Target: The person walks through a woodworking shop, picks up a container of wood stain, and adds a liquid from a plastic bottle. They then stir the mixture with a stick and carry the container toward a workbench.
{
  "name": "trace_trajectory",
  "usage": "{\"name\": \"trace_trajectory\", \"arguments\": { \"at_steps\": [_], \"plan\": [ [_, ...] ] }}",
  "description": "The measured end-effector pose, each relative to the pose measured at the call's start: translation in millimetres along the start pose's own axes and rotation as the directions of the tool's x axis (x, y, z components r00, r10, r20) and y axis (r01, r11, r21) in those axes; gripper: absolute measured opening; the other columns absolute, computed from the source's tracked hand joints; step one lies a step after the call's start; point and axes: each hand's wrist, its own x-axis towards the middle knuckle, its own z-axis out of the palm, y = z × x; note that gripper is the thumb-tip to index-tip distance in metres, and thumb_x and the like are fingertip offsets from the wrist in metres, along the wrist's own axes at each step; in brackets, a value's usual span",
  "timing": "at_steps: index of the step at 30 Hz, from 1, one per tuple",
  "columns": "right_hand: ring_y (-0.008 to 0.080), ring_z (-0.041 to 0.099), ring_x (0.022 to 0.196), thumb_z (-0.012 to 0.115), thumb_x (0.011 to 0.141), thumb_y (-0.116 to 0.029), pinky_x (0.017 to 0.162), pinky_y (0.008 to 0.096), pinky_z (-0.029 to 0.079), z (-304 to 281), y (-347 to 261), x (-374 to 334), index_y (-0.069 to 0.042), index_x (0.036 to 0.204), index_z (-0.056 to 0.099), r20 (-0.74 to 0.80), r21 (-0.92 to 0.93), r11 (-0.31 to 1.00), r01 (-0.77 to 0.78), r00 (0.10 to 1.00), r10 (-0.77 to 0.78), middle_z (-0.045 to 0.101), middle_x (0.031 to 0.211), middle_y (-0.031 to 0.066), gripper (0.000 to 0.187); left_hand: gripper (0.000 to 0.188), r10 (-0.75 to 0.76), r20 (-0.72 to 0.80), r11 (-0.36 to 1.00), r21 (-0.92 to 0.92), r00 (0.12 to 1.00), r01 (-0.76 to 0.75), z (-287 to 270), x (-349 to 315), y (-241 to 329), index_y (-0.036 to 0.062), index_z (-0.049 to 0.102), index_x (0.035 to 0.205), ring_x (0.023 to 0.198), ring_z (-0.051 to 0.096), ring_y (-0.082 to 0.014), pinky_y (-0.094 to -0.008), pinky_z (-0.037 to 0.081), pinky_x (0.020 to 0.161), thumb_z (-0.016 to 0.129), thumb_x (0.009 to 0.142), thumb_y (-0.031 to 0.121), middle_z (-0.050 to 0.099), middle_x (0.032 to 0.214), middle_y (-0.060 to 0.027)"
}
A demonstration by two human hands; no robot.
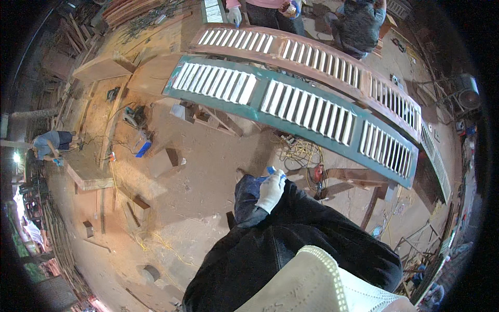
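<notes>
My left hand (272, 191), in a white glove with blue-coated fingers, is in front of my dark clothing. Its fingers look curled. Whether anything is inside them is hidden. My right hand does not show. Ahead of me lies a long green louvred shutter panel (258, 102) with whitish slats in three sections. Behind it runs a reddish-brown louvred panel (278, 46), also with pale slats. My hand is apart from both panels.
Opposite, a person in pink (262, 13) has a gloved hand at the brown panel; another person in dark clothes (361, 26) is near. Cables (299, 151) tangle beneath the green panel. Leftward are a power saw (131, 115), wood blocks (165, 162) and a distant person (48, 144).
</notes>
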Motion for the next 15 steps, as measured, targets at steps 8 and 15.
{"name": "trace_trajectory", "arguments": {
  "at_steps": [8, 15],
  "plan": [
    [0.0213, 0.058, 0.114, 0.045, 0.097, -0.043, 0.098, 0.0444, 0.042, -1.8, -79.3, 74.0, -0.005, 0.132, 0.053, -0.283, 0.249, 0.967, -0.058, 0.950, 0.131, 0.058, 0.131, 0.0112, 0.052, 0.030, 0.124, 0.415, 0.992, -0.026, 0.901, -0.125, -17.9, 155.1, -40.1, 0.0065, 0.061, 0.113, 0.084, 0.066, -0.0351, -0.0462, 0.051, 0.073, 0.055, 0.091, 0.026, 0.068, 0.090, -0.0179],
    [0.0224, 0.058, 0.114, 0.043, 0.097, -0.046, 0.100, 0.0471, 0.039, 7.4, -120.2, 93.3, -0.006, 0.133, 0.052, -0.552, 0.413, 0.910, 0.036, 0.805, 0.218, 0.056, 0.132, 0.0111, 0.055, 0.035, 0.229, 0.661, 0.973, -0.170, 0.715, -0.155, -42.0, 274.6, -41.1, 0.0032, 0.059, 0.112, 0.076, 0.066, -0.0365, -0.0491, 0.050, 0.065, 0.051, 0.092, 0.030, 0.066, 0.081, -0.0199]
  ]
}}
